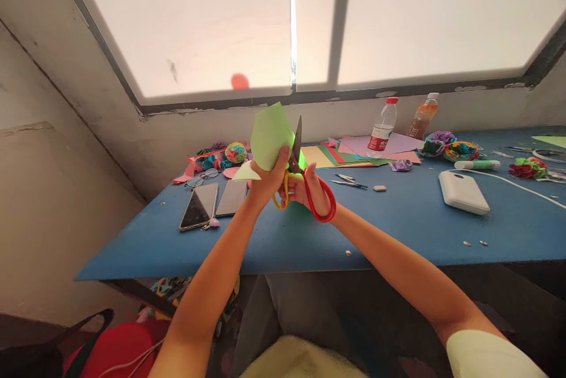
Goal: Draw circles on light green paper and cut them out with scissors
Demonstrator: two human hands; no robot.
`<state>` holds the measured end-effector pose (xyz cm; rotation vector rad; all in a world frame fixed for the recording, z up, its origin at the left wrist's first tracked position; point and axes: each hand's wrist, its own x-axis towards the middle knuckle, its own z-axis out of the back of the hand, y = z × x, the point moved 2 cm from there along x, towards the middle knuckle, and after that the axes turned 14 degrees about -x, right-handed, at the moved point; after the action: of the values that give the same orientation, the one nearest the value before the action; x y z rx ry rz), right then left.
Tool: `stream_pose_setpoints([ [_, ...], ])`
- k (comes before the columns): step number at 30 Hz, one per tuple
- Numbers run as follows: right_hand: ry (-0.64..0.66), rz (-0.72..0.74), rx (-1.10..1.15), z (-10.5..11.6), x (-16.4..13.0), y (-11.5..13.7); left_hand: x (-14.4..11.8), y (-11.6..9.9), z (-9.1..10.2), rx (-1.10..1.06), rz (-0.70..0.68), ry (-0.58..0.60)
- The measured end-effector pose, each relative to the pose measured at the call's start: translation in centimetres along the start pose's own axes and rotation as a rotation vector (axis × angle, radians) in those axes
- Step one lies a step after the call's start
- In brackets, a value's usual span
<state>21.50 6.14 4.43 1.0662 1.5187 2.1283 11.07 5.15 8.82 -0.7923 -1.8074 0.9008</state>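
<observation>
in front of you, the blue table (398,230) carries a dark-screened phone (199,207) on your left, with coloured paper sheets (354,147) farther back; to your right lie a white power bank (463,192) and, just behind it, a glue stick (477,164).

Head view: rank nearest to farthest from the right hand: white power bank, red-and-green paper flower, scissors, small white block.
1. Scissors: in the right hand.
2. Small white block: to its right.
3. White power bank: farther right.
4. Red-and-green paper flower: farthest right.
</observation>
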Motion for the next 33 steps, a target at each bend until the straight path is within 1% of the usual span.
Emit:
stream_pose_setpoints([
  [2, -0.001, -0.004, 0.002, -0.04, -0.01, 0.06, -0.07, -0.14, 0.00, 0.043, -0.027, 0.002],
  [9, 0.006, -0.039, 0.002, -0.23, -0.01, 0.46, -0.10, -0.23, -0.14, 0.083, -0.012, 0.033],
  [15, 0.022, -0.062, 0.056, -0.16, 0.00, 0.23, -0.22, -0.39, -0.25, 0.086, -0.046, 0.101],
  [21, 0.006, -0.070, 0.102, -0.14, 0.04, 0.04, -0.08, -0.25, -0.19, 0.099, -0.101, 0.093],
  [26, 0.014, -0.061, 0.134, -0.22, 0.10, 0.15, 0.00, -0.19, -0.16, 0.096, -0.090, 0.088],
  [33, -0.004, -0.090, 0.110, -0.24, -0.10, 0.57, -0.07, -0.27, -0.11, 0.067, -0.104, 0.133],
])
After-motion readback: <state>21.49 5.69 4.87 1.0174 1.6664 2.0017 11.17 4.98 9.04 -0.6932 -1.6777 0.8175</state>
